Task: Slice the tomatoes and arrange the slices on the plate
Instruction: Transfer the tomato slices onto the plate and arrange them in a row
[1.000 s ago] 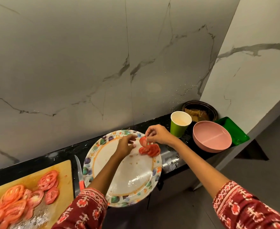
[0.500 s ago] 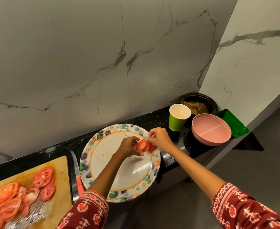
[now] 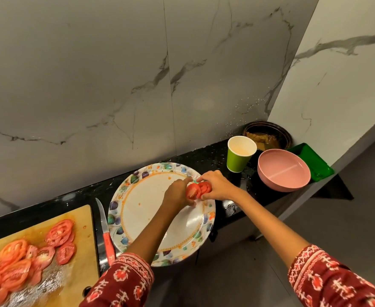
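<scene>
A round white plate with a leaf-patterned rim lies on the black counter. At its far right edge my left hand and my right hand meet and pinch a small stack of red tomato slices between their fingertips. One slice stands on edge, cut face toward me. Several more tomato slices lie on the wooden cutting board at the lower left. A red-handled knife rests between board and plate.
A green paper cup, a pink bowl, a dark bowl with brown food and a green tray crowd the counter's right end. A marble wall rises just behind. The plate overhangs the counter's front edge.
Both hands have gathered the tomato slices together and shifted them toward the plate's far right rim. The slices now sit closer between the fingers, one turned up on edge.
</scene>
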The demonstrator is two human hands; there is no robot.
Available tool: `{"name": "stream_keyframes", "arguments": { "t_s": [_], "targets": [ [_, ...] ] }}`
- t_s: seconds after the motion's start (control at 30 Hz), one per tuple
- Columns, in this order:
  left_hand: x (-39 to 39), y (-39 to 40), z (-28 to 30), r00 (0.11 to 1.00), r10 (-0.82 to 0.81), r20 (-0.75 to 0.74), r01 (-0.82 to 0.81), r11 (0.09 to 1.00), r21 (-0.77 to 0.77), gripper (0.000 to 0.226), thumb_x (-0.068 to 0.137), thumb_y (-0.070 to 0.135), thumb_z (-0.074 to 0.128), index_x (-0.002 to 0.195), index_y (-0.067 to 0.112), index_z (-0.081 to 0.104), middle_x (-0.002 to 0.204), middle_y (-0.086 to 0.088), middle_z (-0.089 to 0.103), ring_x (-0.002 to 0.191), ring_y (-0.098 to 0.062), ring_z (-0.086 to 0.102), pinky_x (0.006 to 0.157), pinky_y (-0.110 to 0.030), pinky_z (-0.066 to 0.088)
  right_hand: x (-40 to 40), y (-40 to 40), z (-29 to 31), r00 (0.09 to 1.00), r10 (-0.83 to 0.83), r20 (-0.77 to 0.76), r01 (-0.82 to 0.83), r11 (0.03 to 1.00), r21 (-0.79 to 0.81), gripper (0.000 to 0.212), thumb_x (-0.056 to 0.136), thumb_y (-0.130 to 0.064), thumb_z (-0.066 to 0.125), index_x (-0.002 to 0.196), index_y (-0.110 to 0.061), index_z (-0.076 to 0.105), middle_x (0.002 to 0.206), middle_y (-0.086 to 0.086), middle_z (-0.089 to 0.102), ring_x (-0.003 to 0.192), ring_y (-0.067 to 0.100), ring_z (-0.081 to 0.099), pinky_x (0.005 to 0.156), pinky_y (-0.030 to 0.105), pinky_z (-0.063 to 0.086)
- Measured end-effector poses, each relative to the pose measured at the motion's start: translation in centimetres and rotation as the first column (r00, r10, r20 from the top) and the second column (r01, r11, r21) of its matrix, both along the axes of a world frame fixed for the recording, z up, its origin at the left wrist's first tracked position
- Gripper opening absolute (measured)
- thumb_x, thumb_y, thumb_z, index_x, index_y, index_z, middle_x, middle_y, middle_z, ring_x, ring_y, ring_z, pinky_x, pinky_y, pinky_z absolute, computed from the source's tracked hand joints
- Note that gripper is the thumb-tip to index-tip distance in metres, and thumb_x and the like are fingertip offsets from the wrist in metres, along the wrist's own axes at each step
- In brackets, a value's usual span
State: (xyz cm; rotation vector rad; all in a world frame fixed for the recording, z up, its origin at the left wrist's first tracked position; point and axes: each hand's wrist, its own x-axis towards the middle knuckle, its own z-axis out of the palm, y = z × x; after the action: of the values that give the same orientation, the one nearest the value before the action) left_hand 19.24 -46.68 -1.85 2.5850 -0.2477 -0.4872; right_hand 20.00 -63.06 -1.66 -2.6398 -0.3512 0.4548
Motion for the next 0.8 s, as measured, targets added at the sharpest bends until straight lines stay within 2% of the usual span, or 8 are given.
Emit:
{"name": "stream_keyframes", "arguments": {
  "t_s": [0.07,0.17,0.33,0.47,0.6,0.8],
  "targets": [
    [0.0,-0.3,0.1,0.999,-0.019,0.046,0.017,0.999,0.044,0.06,0.08,0.029,0.071,0.134,0.019,0.045,0.132,-0.009,0.053,0.117,-0.024,0.052,0.1,-0.031,0.044,-0.1,0.7,-0.3,0.999,0.027,0.018,-0.025,0.996,-0.081,0.065,0.073,-0.037,0.074,0.131,-0.025,0.048,0.134,0.006,0.04,0.126,0.026,0.027,0.103,0.042,0.029],
    [0.1,-0.3,0.2,0.998,0.011,0.056,-0.011,1.0,0.012,0.051,0.083,0.028,0.068,0.128,0.014,0.051,0.128,-0.01,0.056,0.113,-0.024,0.054,0.099,-0.03,0.045,-0.2,1.3,-0.8,0.997,0.04,0.063,-0.032,0.992,-0.123,0.06,0.075,-0.041,0.071,0.129,-0.025,0.049,0.138,0.008,0.033,0.13,0.029,0.021,0.104,0.044,0.024],
    [-0.2,1.0,-0.2,0.996,0.064,0.064,-0.062,0.998,-0.033,0.051,0.079,0.018,0.073,0.124,0.011,0.052,0.126,-0.011,0.056,0.112,-0.024,0.054,0.097,-0.03,0.044,-0.4,1.0,-1.1,0.992,0.007,0.123,0.0,0.998,-0.058,0.046,0.074,-0.039,0.072,0.117,-0.028,0.057,0.133,0.005,0.035,0.128,0.027,0.022,0.102,0.041,0.025],
    [-0.1,1.1,-0.3,0.999,0.035,0.038,-0.034,0.999,-0.009,0.057,0.077,0.015,0.074,0.128,0.014,0.048,0.13,-0.01,0.054,0.115,-0.024,0.053,0.099,-0.031,0.044,-0.5,1.1,-1.0,0.996,0.036,0.086,-0.029,0.997,-0.076,0.058,0.07,-0.043,0.076,0.121,-0.027,0.055,0.138,0.005,0.031,0.129,0.027,0.019,0.102,0.041,0.023],
    [-0.2,0.6,-0.3,1.0,-0.021,0.015,0.019,0.996,0.085,0.071,0.074,0.024,0.077,0.135,0.018,0.042,0.132,-0.008,0.051,0.117,-0.025,0.051,0.096,-0.032,0.044,-0.5,1.5,-0.8,0.993,0.035,0.116,-0.026,0.996,-0.082,0.055,0.074,-0.042,0.073,0.123,-0.025,0.055,0.141,0.007,0.03,0.133,0.027,0.017,0.105,0.043,0.021],
    [-0.7,0.1,-0.6,0.989,-0.019,0.149,0.002,0.994,0.112,0.049,0.083,0.038,0.065,0.126,0.017,0.051,0.119,-0.007,0.059,0.105,-0.021,0.055,0.083,-0.028,0.048,-0.7,0.8,-0.4,0.995,0.032,0.095,-0.026,0.998,-0.065,0.058,0.071,-0.051,0.074,0.123,-0.033,0.056,0.147,0.007,0.027,0.136,0.029,0.012,0.106,0.046,0.019]
  ]
}}
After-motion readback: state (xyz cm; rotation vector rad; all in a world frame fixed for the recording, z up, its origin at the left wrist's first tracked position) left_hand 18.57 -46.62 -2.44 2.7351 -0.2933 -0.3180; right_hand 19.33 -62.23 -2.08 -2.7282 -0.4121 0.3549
